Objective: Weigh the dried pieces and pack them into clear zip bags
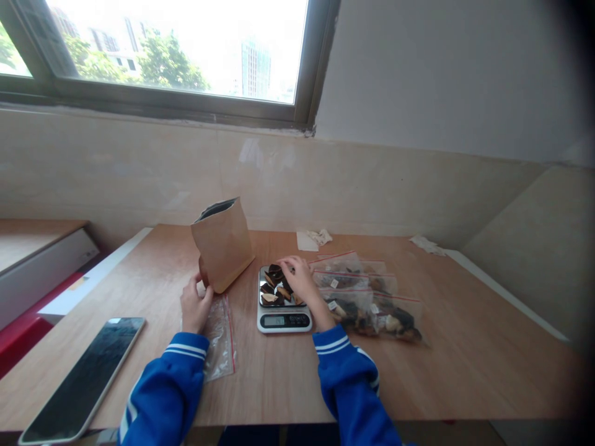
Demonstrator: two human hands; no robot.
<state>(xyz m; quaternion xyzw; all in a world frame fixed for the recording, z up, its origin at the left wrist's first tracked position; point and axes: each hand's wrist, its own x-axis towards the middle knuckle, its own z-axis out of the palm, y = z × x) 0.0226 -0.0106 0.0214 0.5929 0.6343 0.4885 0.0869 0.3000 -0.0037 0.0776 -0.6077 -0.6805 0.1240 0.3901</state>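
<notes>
My left hand (196, 305) is closed at the lower left corner of a brown kraft paper bag (225, 248), which stands tilted with its top open. Under and beside that hand lies a clear zip bag (220, 341) with a red seal line. A small white kitchen scale (261, 322) with a lit display sits in the middle. Dark, pale-edged dried slices (274, 291), like dried mushroom, are spread on its plate. My right hand (300, 279) reaches over the plate from the right, fingertips together at the slices; what they pinch, if anything, is hidden.
Several clear zip bags (390, 316) of dried pieces lie right of the scale. A large phone or tablet (88, 378) lies at the left front of the wooden table (288, 390). Crumpled tissue (320, 236) rests by the wall, more tissue (426, 245) farther right.
</notes>
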